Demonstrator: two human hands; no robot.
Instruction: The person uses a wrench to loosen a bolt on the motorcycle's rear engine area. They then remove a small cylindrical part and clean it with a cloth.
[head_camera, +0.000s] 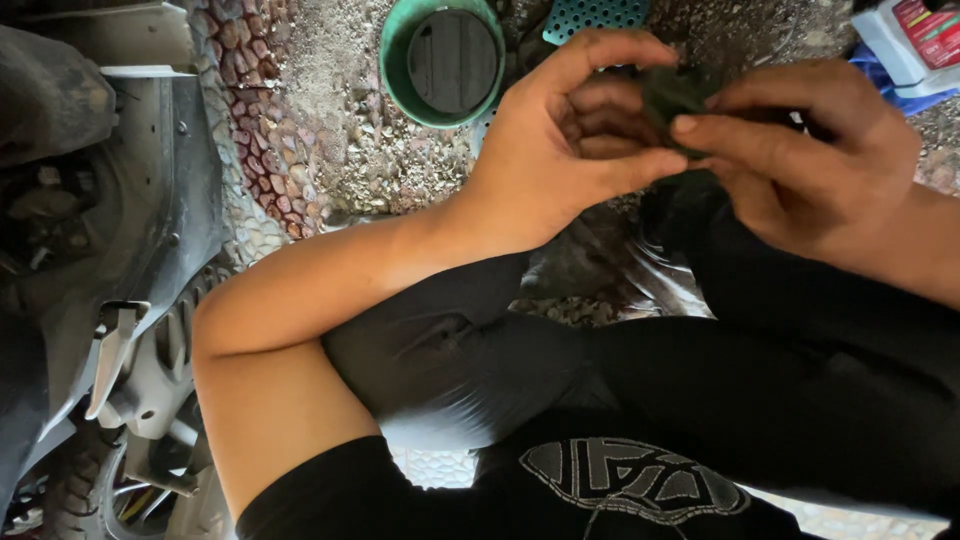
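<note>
A small dark, round part (672, 92) sits between both of my hands above my lap. My left hand (560, 140) curls around it from the left, thumb and fingers bent. My right hand (800, 150) pinches it from the right with thumb and forefinger. Most of the part is hidden by my fingers. My black trousers (760, 350) lie below the hands.
A green bowl (392, 60) with a dark inside stands on the pebbled ground (320, 140) ahead. A teal perforated piece (590, 14) lies beside it. A white and red container (915, 40) is at the top right. A scooter's grey body and engine (130, 300) fill the left.
</note>
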